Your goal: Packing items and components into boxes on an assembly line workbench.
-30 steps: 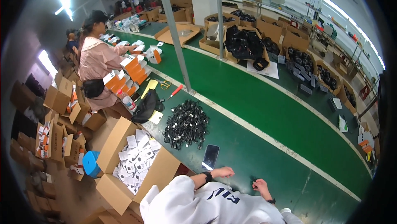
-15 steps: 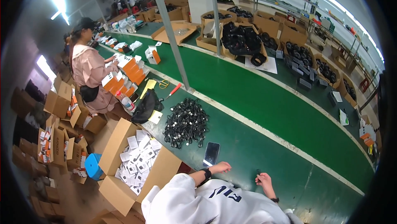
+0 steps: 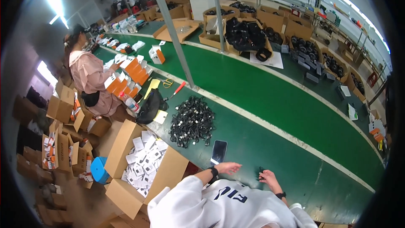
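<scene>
My left hand [image 3: 229,168] is above the green bench, just below a dark smartphone [image 3: 219,151]. Its fingers stretch to the right, and nothing shows in them. To its right, my right hand [image 3: 268,178] pinches a small black piece [image 3: 260,169] between the fingertips; it is too small to make out as a kind. Beyond the phone lies a heap of black cables [image 3: 192,122] with pale connectors, which neither hand touches.
An open carton [image 3: 168,171] full of small white packets [image 3: 145,160] stands at my left. Farther along lie a red-handled tool [image 3: 179,89], yellow scissors [image 3: 168,83], a black bag [image 3: 151,106] and a bottle [image 3: 130,102]. A co-worker [image 3: 90,72] stands beside orange-and-white boxes [image 3: 134,70]. A metal post [image 3: 177,46] rises beside the green belt [image 3: 253,97].
My left hand has moved slightly right with its fingers straightened. The right hand has shifted slightly left and up, still with the small black piece. The co-worker's reaching arm has moved.
</scene>
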Action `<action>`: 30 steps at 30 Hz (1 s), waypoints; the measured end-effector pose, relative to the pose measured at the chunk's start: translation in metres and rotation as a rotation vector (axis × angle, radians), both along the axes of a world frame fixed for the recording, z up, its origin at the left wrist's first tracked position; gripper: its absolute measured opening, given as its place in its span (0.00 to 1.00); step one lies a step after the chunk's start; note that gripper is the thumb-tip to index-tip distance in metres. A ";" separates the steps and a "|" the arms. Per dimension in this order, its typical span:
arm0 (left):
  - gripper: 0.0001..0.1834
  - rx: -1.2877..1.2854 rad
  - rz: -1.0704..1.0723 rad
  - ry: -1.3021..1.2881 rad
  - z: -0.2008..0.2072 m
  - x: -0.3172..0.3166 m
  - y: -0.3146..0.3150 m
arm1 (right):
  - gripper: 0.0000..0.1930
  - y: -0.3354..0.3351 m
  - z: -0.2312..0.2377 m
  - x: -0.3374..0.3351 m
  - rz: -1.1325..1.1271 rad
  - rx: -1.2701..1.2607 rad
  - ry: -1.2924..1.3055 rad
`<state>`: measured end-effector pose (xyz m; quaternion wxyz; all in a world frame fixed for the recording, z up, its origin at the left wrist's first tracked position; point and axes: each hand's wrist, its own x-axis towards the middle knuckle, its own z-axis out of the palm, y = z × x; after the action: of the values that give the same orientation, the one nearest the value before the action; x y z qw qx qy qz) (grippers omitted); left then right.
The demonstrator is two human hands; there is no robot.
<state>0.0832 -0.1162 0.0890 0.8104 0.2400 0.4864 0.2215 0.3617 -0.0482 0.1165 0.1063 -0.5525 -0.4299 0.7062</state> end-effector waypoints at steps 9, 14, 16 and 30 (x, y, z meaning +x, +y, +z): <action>0.26 0.070 -0.088 0.140 0.005 0.003 0.005 | 0.07 -0.012 -0.012 0.005 -0.068 -0.040 0.087; 0.24 0.165 -0.174 0.093 0.032 0.008 0.006 | 0.06 -0.017 0.015 -0.001 -0.032 -0.011 0.238; 0.22 0.187 -0.146 0.185 0.034 -0.006 0.004 | 0.06 -0.013 -0.008 0.005 -0.065 0.020 0.050; 0.15 0.353 0.857 0.758 0.224 -0.335 0.024 | 0.07 0.024 -0.003 0.006 0.022 0.112 -0.081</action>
<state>-0.2519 -0.0926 0.3128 0.3669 0.2157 0.7508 0.5051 0.3676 -0.0239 0.1134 0.1116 -0.5691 -0.4790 0.6590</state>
